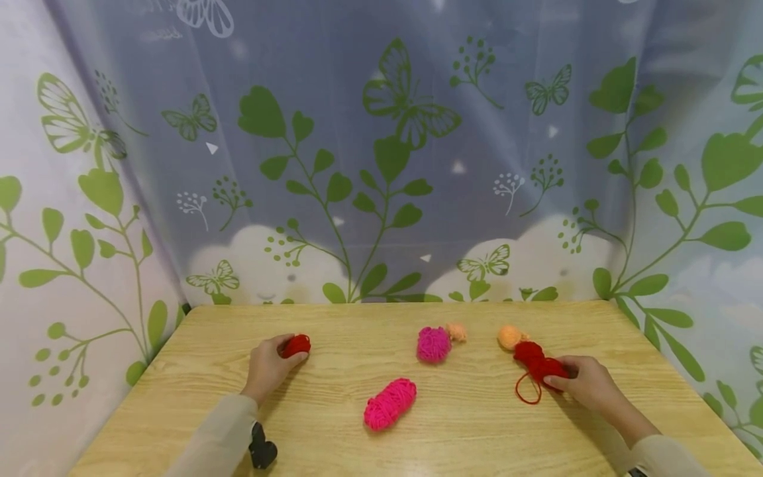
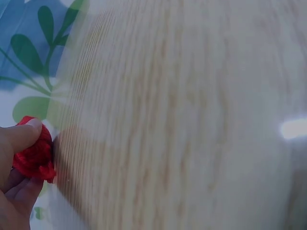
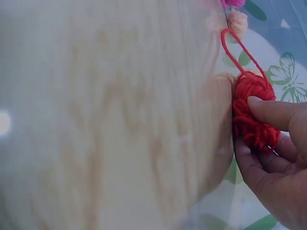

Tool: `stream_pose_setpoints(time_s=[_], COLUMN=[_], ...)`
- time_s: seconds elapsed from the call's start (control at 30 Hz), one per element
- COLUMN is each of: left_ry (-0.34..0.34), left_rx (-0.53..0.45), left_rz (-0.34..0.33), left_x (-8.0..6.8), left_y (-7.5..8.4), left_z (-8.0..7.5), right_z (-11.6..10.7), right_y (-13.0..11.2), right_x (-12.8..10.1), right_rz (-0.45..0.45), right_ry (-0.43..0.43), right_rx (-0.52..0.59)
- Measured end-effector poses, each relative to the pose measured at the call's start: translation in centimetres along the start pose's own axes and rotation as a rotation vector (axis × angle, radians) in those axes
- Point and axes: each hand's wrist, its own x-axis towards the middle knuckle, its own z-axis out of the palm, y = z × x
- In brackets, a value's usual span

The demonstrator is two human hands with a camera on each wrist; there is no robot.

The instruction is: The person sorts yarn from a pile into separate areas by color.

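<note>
soft even light, fisheye-bent head view, blurry wrist views with glare spots

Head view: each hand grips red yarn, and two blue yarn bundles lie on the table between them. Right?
Not quite. The two bundles between the left hand and right hand are pink, not blue: pink yarn ball and pink yarn skein, as the head view shows. Both hands do grip red yarn.

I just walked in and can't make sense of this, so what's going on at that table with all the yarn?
A person sits at a wooden table with several small bundles of yarn on it. Their left hand grips a small red yarn ball, and their right hand pinches a looser red yarn bundle with a loop of strand trailing from it. Between the hands lie a pink skein and a magenta ball, with two small orange balls farther back.
</note>
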Motion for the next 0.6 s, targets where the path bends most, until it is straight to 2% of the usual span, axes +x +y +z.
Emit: stream_pose_setpoints(time_s=[0.27,0.6], left_ry=[-0.007,-0.022], left_rx=[-0.001,-0.003], left_rz=[0.004,-0.005], left_x=[0.1,0.2], left_y=[-0.1,-0.3], left_z=[0.0,-0.1], right_z=[-0.1,-1.2], right_y=[-0.1,-1.3], right_x=[-0.1,-0.5], right_rz=[0.038,-0.021], right_ry=[0.024,0.080], right_rx=[0.015,-0.037])
